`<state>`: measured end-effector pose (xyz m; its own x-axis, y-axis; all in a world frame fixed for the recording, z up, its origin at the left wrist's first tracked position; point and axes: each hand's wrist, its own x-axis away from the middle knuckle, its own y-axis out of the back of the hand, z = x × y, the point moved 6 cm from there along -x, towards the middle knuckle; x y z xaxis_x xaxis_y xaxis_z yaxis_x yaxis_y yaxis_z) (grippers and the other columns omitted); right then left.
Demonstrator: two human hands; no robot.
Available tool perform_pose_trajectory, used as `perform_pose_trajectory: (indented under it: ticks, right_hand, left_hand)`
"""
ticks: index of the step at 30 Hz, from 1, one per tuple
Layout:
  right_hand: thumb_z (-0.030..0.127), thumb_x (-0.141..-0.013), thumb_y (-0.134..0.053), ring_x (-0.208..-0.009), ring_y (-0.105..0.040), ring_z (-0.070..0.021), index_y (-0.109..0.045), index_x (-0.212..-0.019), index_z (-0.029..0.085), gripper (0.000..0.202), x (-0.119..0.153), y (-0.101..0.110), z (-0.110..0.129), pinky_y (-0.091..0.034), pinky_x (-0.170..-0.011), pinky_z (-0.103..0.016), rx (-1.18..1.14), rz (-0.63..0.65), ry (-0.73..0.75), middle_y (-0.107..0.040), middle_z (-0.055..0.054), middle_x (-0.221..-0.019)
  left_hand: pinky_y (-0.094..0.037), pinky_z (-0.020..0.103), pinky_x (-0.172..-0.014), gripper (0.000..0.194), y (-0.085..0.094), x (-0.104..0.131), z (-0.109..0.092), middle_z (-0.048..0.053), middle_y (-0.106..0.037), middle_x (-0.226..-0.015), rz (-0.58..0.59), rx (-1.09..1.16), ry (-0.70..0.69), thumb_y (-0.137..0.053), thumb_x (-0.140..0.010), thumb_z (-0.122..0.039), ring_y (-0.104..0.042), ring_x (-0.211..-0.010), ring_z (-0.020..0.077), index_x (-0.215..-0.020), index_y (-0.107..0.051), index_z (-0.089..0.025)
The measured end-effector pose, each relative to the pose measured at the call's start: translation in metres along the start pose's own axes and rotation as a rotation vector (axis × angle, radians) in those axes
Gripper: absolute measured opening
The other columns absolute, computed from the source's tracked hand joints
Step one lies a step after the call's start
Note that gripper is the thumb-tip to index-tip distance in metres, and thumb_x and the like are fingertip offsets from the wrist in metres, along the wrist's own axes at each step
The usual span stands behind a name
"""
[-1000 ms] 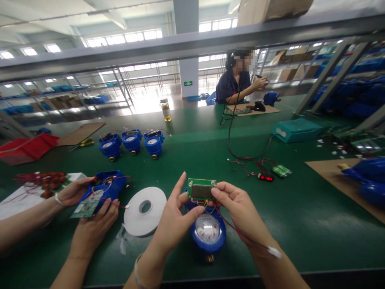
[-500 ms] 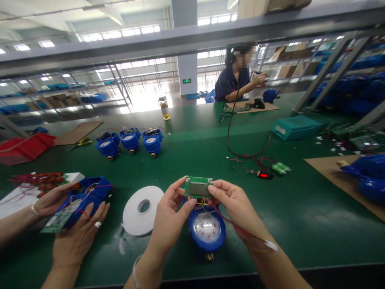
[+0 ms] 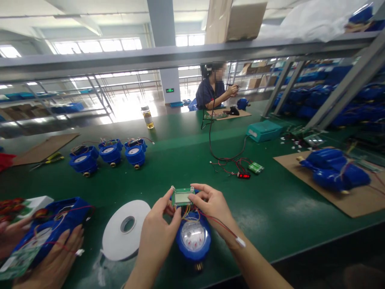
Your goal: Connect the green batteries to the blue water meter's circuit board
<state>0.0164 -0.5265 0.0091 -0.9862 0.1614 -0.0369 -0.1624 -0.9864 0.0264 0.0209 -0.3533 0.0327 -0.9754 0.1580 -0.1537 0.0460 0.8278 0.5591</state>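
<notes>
Both my hands grip a green circuit board with a grey LCD screen [image 3: 182, 197]. My left hand [image 3: 159, 224] pinches its left edge between thumb and fingers. At the right edge, my right hand [image 3: 214, 204] has its thumb against the screen. Coloured wires run from the board down to a blue water meter [image 3: 194, 237], which has a round clear dial and a brass fitting at the near end. A red and black lead with a white connector [image 3: 240, 241] lies across my right wrist. Left of my hands is a roll of white tape [image 3: 116, 237].
At left, a co-worker's hands [image 3: 64, 253] hold another blue housing [image 3: 67, 214]. Several blue meters [image 3: 135, 153] stand beyond. A small red-lit display [image 3: 244, 176] and a teal box [image 3: 264, 131] lie right; blue parts [image 3: 337, 170] rest on cardboard. Another person [image 3: 212, 90] sits across the table.
The view has swung right, so things sit further left in the picture. The board is still between my hands and appears lowered closer to the meter, its screen now looking lighter.
</notes>
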Motion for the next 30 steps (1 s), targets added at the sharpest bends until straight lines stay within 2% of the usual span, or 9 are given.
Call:
perform_pose_trajectory:
  ticks: [4, 7, 9, 14, 17, 20, 24, 27, 30]
  right_hand:
    - [0.042, -0.075, -0.070, -0.073, -0.058, -0.0202, -0.066, -0.104, 0.016, 0.039, 0.000, 0.006, 0.008, -0.041, -0.072, -0.033, 0.214, -0.055, 0.069, -0.067, -0.001, -0.073]
    - [0.037, -0.073, -0.073, -0.091, -0.055, -0.0237, -0.068, -0.101, 0.021, 0.033, 0.000, 0.011, 0.015, -0.039, -0.084, -0.037, 0.384, -0.107, 0.120, -0.066, 0.000, -0.082]
    - [0.033, -0.073, -0.074, -0.093, -0.054, -0.0230, -0.067, -0.103, 0.023, 0.033, 0.000, 0.015, 0.014, -0.040, -0.085, -0.037, 0.407, -0.127, 0.128, -0.065, 0.001, -0.086]
    - [0.024, -0.067, -0.080, -0.094, -0.055, -0.0215, -0.065, -0.104, 0.023, 0.040, -0.005, 0.021, 0.004, -0.041, -0.087, -0.036, 0.443, -0.171, 0.164, -0.064, 0.000, -0.094]
    - [0.029, -0.064, -0.081, -0.098, -0.055, -0.0218, -0.063, -0.109, 0.022, 0.049, -0.010, 0.022, -0.005, -0.042, -0.089, -0.037, 0.372, -0.161, 0.153, -0.061, -0.003, -0.106]
    - [0.033, -0.061, -0.079, -0.099, -0.056, -0.0233, -0.059, -0.115, 0.020, 0.059, -0.014, 0.017, -0.020, -0.045, -0.087, -0.038, 0.176, -0.080, 0.017, -0.059, -0.006, -0.113]
    - [0.037, -0.058, -0.078, -0.102, -0.056, -0.0259, -0.057, -0.116, 0.018, 0.065, -0.016, 0.009, -0.029, -0.046, -0.088, -0.040, -0.016, -0.030, -0.098, -0.059, -0.009, -0.113]
    - [0.037, -0.054, -0.080, -0.101, -0.057, -0.0266, -0.059, -0.112, 0.016, 0.065, -0.017, 0.007, -0.031, -0.045, -0.093, -0.041, -0.063, -0.073, -0.083, -0.062, -0.010, -0.108]
    - [0.039, -0.058, -0.080, -0.105, -0.058, -0.0278, -0.060, -0.109, 0.015, 0.060, -0.014, 0.005, -0.037, -0.044, -0.097, -0.041, -0.198, -0.131, -0.075, -0.064, -0.011, -0.109]
  left_hand:
    - [-0.039, 0.050, -0.094, 0.053, 0.003, 0.000, 0.000, 0.005, -0.059, -0.086, -0.079, -0.130, -0.031, -0.056, -0.076, -0.041, -0.052, -0.095, 0.0271, -0.124, -0.058, -0.017]
    - [-0.035, 0.055, -0.099, 0.047, -0.002, -0.003, 0.006, 0.009, -0.055, -0.110, -0.094, -0.146, -0.024, -0.058, -0.076, -0.048, -0.045, -0.111, 0.0311, -0.115, -0.061, -0.021]
    - [-0.031, 0.056, -0.104, 0.043, -0.008, -0.006, 0.013, 0.010, -0.048, -0.123, -0.098, -0.103, -0.010, -0.057, -0.077, -0.052, -0.040, -0.119, 0.0324, -0.108, -0.063, -0.022]
    - [-0.026, 0.051, -0.111, 0.036, -0.023, -0.013, 0.030, 0.012, -0.041, -0.127, -0.117, 0.112, 0.037, -0.056, -0.079, -0.048, -0.037, -0.128, 0.0303, -0.099, -0.060, -0.019]
    - [-0.032, 0.047, -0.110, 0.051, -0.030, -0.014, 0.039, 0.011, -0.038, -0.136, -0.107, 0.297, 0.117, -0.062, -0.077, -0.043, -0.041, -0.127, 0.0275, -0.121, -0.047, -0.022]
    - [-0.037, 0.044, -0.106, 0.067, -0.040, -0.015, 0.043, 0.009, -0.041, -0.142, 0.012, 0.514, 0.233, -0.065, -0.076, -0.039, -0.045, -0.126, 0.0273, -0.135, -0.037, -0.025]
    - [-0.050, 0.039, -0.088, 0.058, -0.050, -0.014, 0.039, 0.013, -0.063, -0.115, 0.163, 0.756, 0.330, -0.071, -0.072, -0.038, -0.062, -0.101, 0.0281, -0.121, -0.050, -0.017]
    - [-0.052, 0.034, -0.077, 0.060, -0.051, -0.014, 0.038, 0.011, -0.067, -0.102, 0.162, 0.873, 0.373, -0.075, -0.067, -0.034, -0.066, -0.084, 0.0243, -0.118, -0.050, -0.016]
    - [-0.053, 0.033, -0.075, 0.060, -0.054, -0.015, 0.039, 0.010, -0.068, -0.099, 0.161, 0.909, 0.392, -0.075, -0.066, -0.032, -0.066, -0.081, 0.0232, -0.118, -0.050, -0.016]
